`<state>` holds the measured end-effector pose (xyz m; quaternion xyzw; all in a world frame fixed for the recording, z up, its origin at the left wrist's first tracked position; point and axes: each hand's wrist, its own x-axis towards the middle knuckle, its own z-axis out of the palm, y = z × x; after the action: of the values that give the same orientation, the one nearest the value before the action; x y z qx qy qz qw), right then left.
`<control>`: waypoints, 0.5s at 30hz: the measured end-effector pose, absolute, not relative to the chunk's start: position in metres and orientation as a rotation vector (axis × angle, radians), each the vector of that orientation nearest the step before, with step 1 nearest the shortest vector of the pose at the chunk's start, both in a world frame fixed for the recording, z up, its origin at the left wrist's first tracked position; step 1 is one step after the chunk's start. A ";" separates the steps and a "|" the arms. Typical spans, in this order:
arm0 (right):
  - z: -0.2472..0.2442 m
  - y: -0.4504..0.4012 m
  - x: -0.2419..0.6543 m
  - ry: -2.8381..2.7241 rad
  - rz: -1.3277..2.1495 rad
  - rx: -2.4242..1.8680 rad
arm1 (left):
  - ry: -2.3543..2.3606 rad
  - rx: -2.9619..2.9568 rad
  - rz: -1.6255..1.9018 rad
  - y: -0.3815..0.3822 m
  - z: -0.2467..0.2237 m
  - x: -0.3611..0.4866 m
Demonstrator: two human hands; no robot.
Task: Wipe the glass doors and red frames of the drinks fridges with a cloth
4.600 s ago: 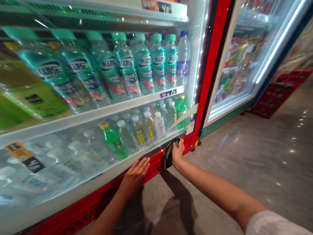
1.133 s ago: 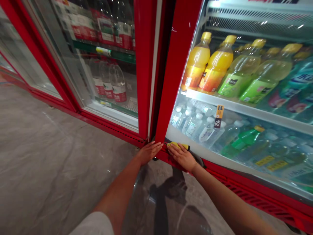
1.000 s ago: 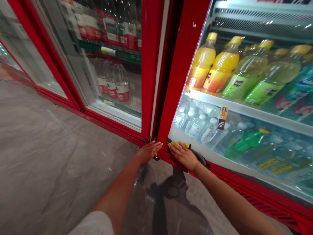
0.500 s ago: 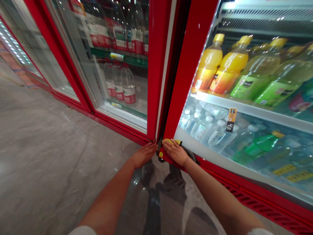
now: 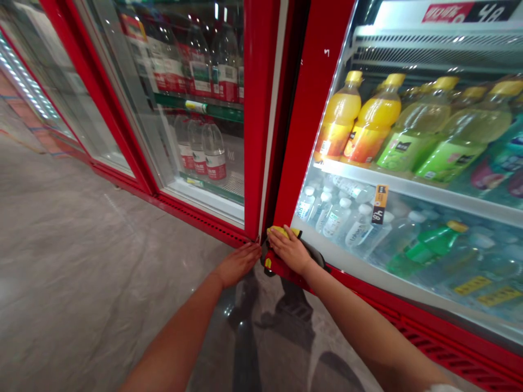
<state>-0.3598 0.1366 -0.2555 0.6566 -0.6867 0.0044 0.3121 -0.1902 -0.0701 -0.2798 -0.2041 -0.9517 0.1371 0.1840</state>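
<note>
My right hand (image 5: 290,249) presses a yellow and dark grey cloth (image 5: 312,251) against the lower left corner of the right red display fridge (image 5: 301,125). Its fingers lie over the cloth's yellow side, and the grey part shows beyond the wrist. Beside it, my left hand (image 5: 241,262) has its fingers stretched out, touching the bottom corner of the left red fridge (image 5: 255,163). Nothing shows in that hand. Between the two fridges runs a narrow dark gap.
Juice bottles (image 5: 373,125) with yellow caps stand on the right fridge's upper shelf, above water bottles (image 5: 362,223) and a green bottle (image 5: 433,245). Red-labelled bottles (image 5: 214,152) stand behind the left glass. A grey polished floor (image 5: 81,272) lies below; a red vent grille (image 5: 433,335) runs lower right.
The view has shifted slightly, showing more of the right fridge's top. My right hand still presses the cloth at the corner, and my left hand stays beside it.
</note>
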 end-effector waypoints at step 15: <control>-0.272 0.183 -0.363 -1.791 0.069 1.612 | -2.643 -0.613 0.409 -0.055 -0.285 -0.207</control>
<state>-0.3631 0.1827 -0.2722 0.6244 -0.6939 0.0267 0.3576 -0.2070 -0.0550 -0.2845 -0.2189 -0.9443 0.1461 0.1975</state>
